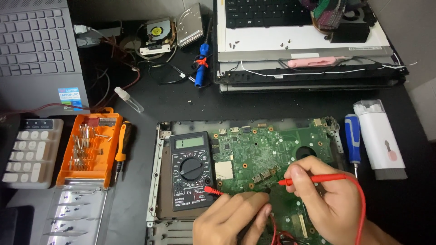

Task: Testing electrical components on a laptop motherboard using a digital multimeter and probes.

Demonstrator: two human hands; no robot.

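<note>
A green laptop motherboard (268, 149) lies in an opened metal chassis (154, 172) on the dark table. My right hand (329, 199) holds a red probe (313, 178) like a pen, its tip touching the board near the middle. My left hand (231, 218) rests at the board's lower edge with fingers curled; whether it holds another probe is hidden. A black digital multimeter (191, 169) with a round dial lies on the board's left part, a red plug (212, 190) in its lower socket. Red lead wire (361, 204) loops around my right wrist.
An orange screwdriver-bit case (91, 149) with its clear lid (75, 213) and an orange-handled screwdriver (121, 147) lie left. A blue-handled screwdriver (352, 136) and a white cleaning brush tool (379, 136) lie right. A silver laptop (36, 50), a dismantled laptop (299, 45), a fan (156, 34) and a small spray bottle (129, 100) sit behind.
</note>
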